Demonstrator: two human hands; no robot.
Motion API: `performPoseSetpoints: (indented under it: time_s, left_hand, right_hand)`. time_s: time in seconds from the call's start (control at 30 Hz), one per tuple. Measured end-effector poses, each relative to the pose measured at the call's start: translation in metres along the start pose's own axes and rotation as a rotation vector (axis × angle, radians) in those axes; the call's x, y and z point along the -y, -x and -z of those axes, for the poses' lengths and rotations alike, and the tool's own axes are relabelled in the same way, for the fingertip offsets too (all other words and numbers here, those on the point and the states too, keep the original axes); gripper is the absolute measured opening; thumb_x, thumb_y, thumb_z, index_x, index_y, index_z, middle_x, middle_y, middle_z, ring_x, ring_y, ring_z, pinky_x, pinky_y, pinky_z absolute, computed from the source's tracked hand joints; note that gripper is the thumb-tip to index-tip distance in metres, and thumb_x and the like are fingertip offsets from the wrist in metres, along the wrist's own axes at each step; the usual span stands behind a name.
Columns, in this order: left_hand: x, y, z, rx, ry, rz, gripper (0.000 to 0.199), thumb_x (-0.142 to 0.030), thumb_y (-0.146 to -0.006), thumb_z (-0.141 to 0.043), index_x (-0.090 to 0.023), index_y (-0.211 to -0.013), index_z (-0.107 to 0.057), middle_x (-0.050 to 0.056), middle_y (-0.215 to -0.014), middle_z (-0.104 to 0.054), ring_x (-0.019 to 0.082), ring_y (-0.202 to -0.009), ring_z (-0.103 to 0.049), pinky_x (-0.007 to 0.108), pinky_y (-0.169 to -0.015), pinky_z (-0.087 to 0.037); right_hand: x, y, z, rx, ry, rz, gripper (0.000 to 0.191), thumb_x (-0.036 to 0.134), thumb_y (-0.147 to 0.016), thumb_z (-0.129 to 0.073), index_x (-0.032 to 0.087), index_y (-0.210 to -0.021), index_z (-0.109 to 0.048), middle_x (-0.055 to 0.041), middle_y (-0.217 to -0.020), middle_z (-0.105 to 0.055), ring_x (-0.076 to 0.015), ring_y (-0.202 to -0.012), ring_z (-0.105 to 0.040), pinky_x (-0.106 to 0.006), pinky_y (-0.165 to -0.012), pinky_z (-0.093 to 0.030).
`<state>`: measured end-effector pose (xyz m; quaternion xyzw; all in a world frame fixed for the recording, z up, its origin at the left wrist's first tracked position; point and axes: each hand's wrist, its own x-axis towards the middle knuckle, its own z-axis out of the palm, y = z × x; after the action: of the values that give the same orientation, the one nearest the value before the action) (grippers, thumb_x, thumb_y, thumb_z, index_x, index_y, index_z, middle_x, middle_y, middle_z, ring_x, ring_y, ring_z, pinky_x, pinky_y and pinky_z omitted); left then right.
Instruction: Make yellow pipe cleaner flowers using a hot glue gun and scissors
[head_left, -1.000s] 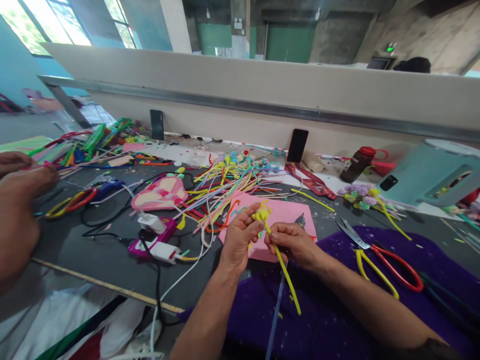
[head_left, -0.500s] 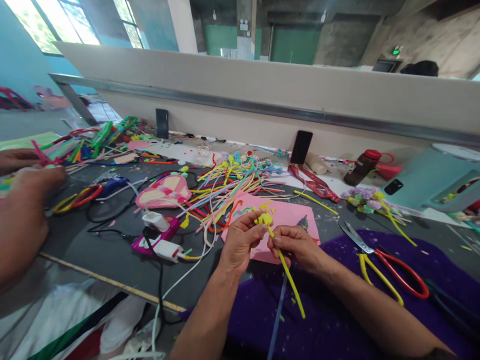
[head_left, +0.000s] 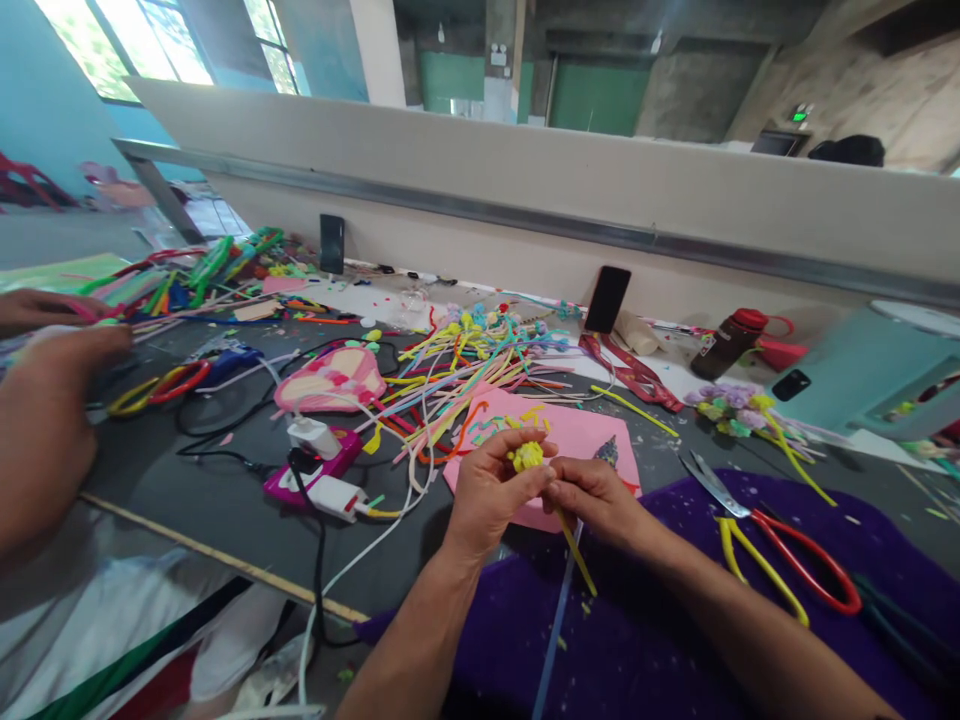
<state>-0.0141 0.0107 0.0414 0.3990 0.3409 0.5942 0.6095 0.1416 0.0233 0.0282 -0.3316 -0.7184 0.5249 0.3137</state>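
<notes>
A yellow pipe-cleaner flower (head_left: 527,456) with a bunched head is held between my two hands. My left hand (head_left: 491,490) is closed around the head, thumb and fingers pinching just beneath it. My right hand (head_left: 592,497) pinches the yellow stem (head_left: 576,552) close to the head, and the stem's free end slants down below the fingers. Under the hands lies a pink sheet (head_left: 551,412) with yellow and green snippets on it. Some of the flower's underside is hidden by my fingers.
Red-handled scissors (head_left: 802,560) and yellow-handled pliers (head_left: 761,572) rest on a purple cloth (head_left: 675,640) at right. A magenta power strip (head_left: 341,460) with cables lies left. Loose pipe cleaners (head_left: 457,375) spread behind. A co-worker's hands (head_left: 52,410) are at far left.
The yellow flower's head has turned more upward, and less of its stem shows below my right hand. My hands have drawn closer together. The view has shifted slightly.
</notes>
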Motion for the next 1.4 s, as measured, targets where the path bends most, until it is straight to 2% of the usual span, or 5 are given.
performPoseSetpoints:
  time_s: [0.33,0.53,0.73,0.87,1.4]
  left_hand:
    - [-0.002,0.002,-0.003,-0.013,0.018,0.006,0.031,-0.016,-0.056,-0.073,-0.017,-0.086,-0.065,0.004,-0.078,-0.066,0.013,-0.06,-0.059,0.023,-0.049,-0.048]
    - [-0.004,-0.005,0.002,0.009,0.08,0.073,0.059,-0.021,-0.056,-0.074,-0.02,-0.111,-0.053,0.007,-0.101,-0.061,0.005,-0.052,-0.053,0.014,-0.038,-0.034]
    - [0.001,-0.013,0.007,-0.005,0.185,0.174,0.027,-0.034,-0.067,-0.065,-0.015,-0.085,-0.057,0.0,-0.074,-0.058,0.002,-0.042,-0.044,0.014,-0.032,-0.023]
    - [0.006,-0.015,0.006,-0.03,0.143,0.188,0.025,-0.037,-0.067,-0.064,-0.014,-0.071,-0.054,-0.003,-0.063,-0.054,0.001,-0.038,-0.039,0.013,-0.032,-0.02]
    - [0.008,-0.014,0.004,-0.015,0.039,0.253,0.018,-0.024,-0.061,-0.068,-0.013,-0.067,-0.054,0.0,-0.062,-0.062,0.004,-0.041,-0.046,0.014,-0.034,-0.028]
  right_hand:
    - [0.003,0.0,-0.001,-0.014,0.07,0.017,0.031,0.041,-0.086,-0.045,0.015,-0.072,-0.057,0.0023,-0.055,-0.049,-0.0082,-0.047,-0.045,-0.019,-0.046,-0.034]
    - [0.006,0.001,0.0,-0.13,-0.016,0.002,0.026,0.039,-0.083,-0.051,0.016,-0.072,-0.056,0.0026,-0.054,-0.05,-0.0082,-0.045,-0.046,-0.02,-0.045,-0.036]
    - [0.011,-0.002,0.004,-0.26,0.007,0.014,0.026,0.039,-0.081,-0.053,0.016,-0.071,-0.057,0.0025,-0.054,-0.051,-0.008,-0.043,-0.046,-0.02,-0.042,-0.036]
    - [0.01,-0.004,0.006,-0.35,0.128,0.028,0.023,0.036,-0.081,-0.053,0.016,-0.069,-0.058,0.0017,-0.057,-0.054,-0.0079,-0.046,-0.046,-0.019,-0.044,-0.035]
    - [0.018,-0.003,0.009,-0.374,0.353,0.111,0.021,0.029,-0.082,-0.051,0.016,-0.067,-0.058,0.0019,-0.055,-0.052,-0.0088,-0.05,-0.045,-0.021,-0.048,-0.033]
